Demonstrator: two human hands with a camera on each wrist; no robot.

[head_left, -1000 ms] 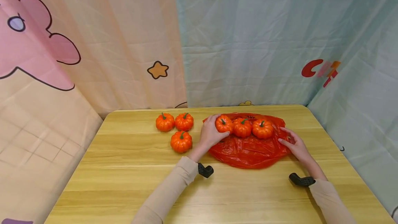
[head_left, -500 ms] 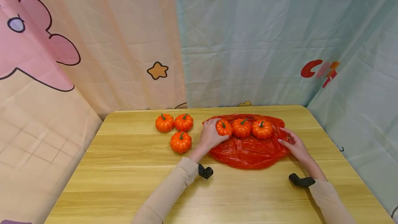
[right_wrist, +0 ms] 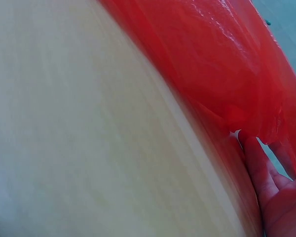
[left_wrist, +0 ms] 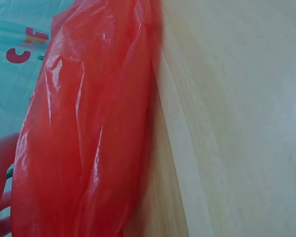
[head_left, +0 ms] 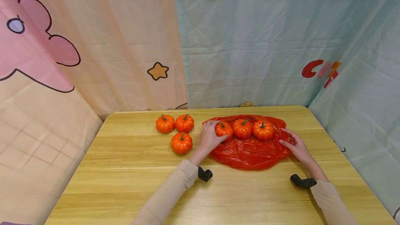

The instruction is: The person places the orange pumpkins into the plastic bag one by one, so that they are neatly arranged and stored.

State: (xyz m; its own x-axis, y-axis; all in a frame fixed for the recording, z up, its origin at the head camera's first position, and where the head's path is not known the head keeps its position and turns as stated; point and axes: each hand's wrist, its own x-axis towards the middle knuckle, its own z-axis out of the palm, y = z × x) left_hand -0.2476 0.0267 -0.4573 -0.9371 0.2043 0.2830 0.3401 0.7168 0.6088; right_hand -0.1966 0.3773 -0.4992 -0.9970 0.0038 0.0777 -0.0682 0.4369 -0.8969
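In the head view my left hand [head_left: 210, 136] grips a small orange pumpkin [head_left: 223, 131] with a green stem, thumb at its near side and fingers at its far side. This pumpkin is over the left part of a crumpled red plastic bag [head_left: 247, 153]. Beside it on the bag, a middle pumpkin [head_left: 242, 128] and a right-hand pumpkin [head_left: 263, 130] form a row. My right hand [head_left: 298, 146] touches the bag's right edge, thumb and fingers spread apart. In the right wrist view, the red plastic [right_wrist: 212, 64] partly covers the fingers [right_wrist: 256, 160].
Left of the bag, three more pumpkins stand grouped on the wooden table [head_left: 125, 173]: a back-left pumpkin [head_left: 165, 124], a back-right pumpkin [head_left: 184, 123] and a nearer pumpkin [head_left: 181, 143]. A printed curtain [head_left: 250, 44] hangs behind the table.
My left hand has brought its pumpkin slightly nearer to me and a little left, lower against the bag. The right hand and the other pumpkins have stayed in place.
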